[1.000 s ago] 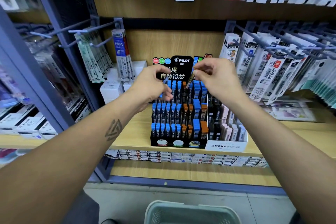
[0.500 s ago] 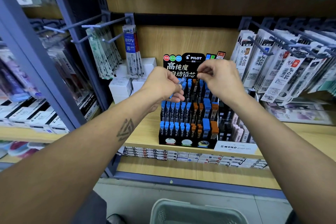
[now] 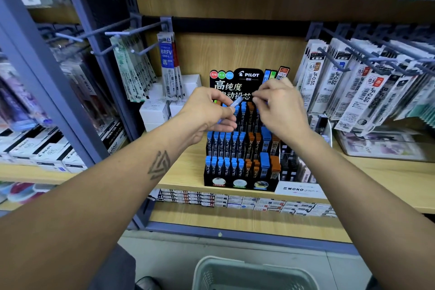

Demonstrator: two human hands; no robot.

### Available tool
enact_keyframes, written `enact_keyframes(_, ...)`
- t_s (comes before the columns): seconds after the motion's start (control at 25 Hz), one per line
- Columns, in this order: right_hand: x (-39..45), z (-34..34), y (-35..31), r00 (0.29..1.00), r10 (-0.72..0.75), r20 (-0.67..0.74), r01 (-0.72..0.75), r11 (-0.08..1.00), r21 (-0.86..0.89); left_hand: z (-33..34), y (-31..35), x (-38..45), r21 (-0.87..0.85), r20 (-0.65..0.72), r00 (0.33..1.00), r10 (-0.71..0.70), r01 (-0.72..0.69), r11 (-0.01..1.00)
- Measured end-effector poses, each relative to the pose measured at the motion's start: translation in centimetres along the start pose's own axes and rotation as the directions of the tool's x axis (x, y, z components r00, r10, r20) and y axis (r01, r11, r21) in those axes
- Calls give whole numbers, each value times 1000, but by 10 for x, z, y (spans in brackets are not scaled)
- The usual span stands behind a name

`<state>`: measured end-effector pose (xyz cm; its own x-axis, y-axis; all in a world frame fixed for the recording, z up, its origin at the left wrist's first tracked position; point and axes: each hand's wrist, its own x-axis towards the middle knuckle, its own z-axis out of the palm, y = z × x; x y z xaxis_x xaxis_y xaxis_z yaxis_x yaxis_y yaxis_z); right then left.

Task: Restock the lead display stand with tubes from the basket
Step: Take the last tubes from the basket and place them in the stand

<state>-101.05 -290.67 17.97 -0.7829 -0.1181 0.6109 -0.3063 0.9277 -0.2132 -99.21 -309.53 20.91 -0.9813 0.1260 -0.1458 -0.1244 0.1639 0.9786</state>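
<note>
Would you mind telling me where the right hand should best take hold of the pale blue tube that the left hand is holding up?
Take the free upper end of the pale blue lead tube, coming from the right. It slants up and rightward out of the left hand, whose grip covers its lower part, so only that tip is bare. The right hand is already beside it, above the black tiered display stand; a fingertip pinch across the slim body seems best.

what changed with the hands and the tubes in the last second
The right hand let go of the dark tube it pinched a second ago; its fingers now pinch at nothing visible above the display stand. The left hand keeps holding its blue tube. The basket is unmoved.
</note>
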Motion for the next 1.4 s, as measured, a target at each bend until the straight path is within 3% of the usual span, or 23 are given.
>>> enact_keyframes(0.04, 3, -7, -1, 994, 104, 22, -106, 976, 191, 1, -1, 0, -28, 21, 1000, -9, 9, 1000)
enact_keyframes(0.08, 5, -14, -2, 973, 205, 105, -230, 879, 417, 3, -1, 0, -56, 47, 999, -13, 16, 998)
enact_keyframes(0.16, 3, -24, -6, 914, 261, 312, -407, 599, 690, 6, -1, 0, -100, 101, 995, -7, 17, 995)
enact_keyframes(0.32, -7, -33, -5, 891, 249, 380, -454, 456, 765, 16, -2, -1, -112, 165, 986, -2, 21, 993)
enact_keyframes(0.44, -9, -43, 4, 871, 318, 375, -477, 365, 800, 15, -1, 1, -170, 114, 993, -13, 32, 985)
enact_keyframes(0.52, -12, -48, 9, 869, 293, 399, -490, 397, 776, 12, 1, 2, -305, 64, 998, -13, 32, 952)
enact_keyframes(0.64, -18, -50, 4, 882, 202, 426, -464, 529, 710, 11, 1, 5, -415, -8, 1000, 8, -11, 910)
enact_keyframes(0.84, -21, -44, -9, 896, 96, 434, -379, 674, 634, 13, 0, 5, -218, -59, 992, 113, -123, 968)
enact_keyframes(0.96, -17, -42, -12, 904, 85, 419, -321, 781, 535, 17, 0, 1, -92, 20, 985, 172, -169, 981)
enact_keyframes(1.04, -15, -43, -13, 896, 75, 438, -325, 782, 532, 17, 0, -2, -105, 61, 983, 173, -166, 980)
enact_keyframes(1.16, -14, -47, -12, 903, 102, 417, -364, 695, 620, 12, 0, -1, -225, 87, 992, 97, -75, 971)
enact_keyframes(1.28, -14, -48, -11, 911, 207, 358, -408, 592, 695, 12, -3, -3, 54, 179, 982, 61, -72, 996)
enact_keyframes(1.4, -11, -48, -14, 934, 226, 275, -355, 644, 678, 16, -8, -3, 262, 226, 966, 124, -183, 948)
